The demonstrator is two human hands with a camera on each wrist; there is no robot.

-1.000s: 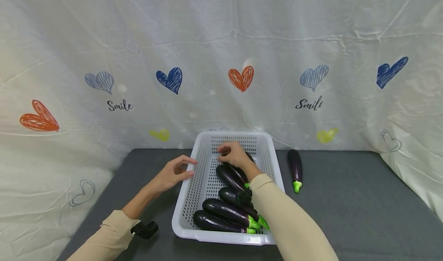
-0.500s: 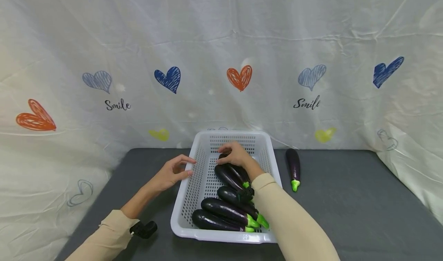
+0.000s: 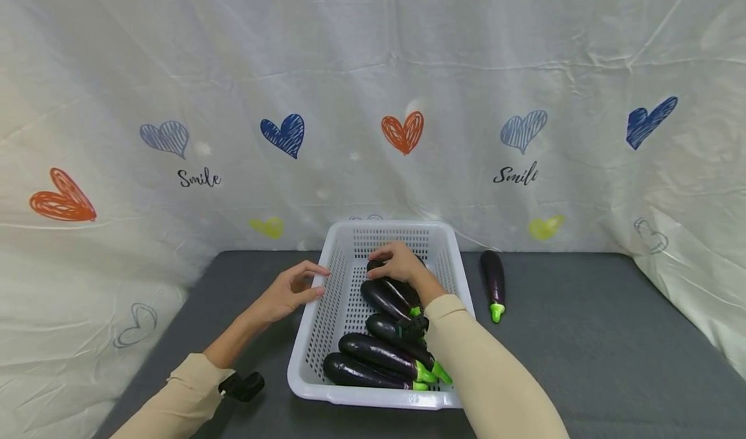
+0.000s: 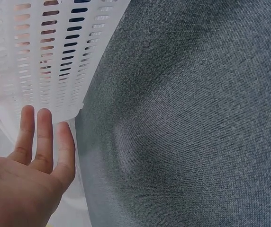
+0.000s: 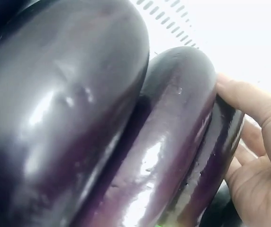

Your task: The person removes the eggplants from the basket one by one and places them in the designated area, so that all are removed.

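A white plastic basket (image 3: 309, 361) with slotted walls holds several dark purple eggplants (image 3: 373, 351) with green stems, lying side by side. My right hand (image 3: 402, 265) reaches into its far part and holds an eggplant (image 5: 223, 142) between thumb and fingers. The right wrist view shows the thumb at its upper end and fingers behind it; two larger-looking eggplants lie beside it. My left hand (image 3: 288, 290) is at the left rim, fingers spread and holding nothing. In the left wrist view, its fingers (image 4: 44, 137) stand close to the basket wall; contact is unclear.
One more eggplant (image 3: 495, 287) lies on the dark grey tabletop (image 3: 583, 348), right of the basket. Behind the table hangs a pale curtain (image 3: 344, 70) printed with hearts and "Smile". A black wrist device (image 3: 241, 386) sits on the left sleeve.
My right hand has shifted slightly toward the near side around the eggplant, whose tip now shows between thumb and fingers. The left hand stays at the rim, and the view has drifted slightly.
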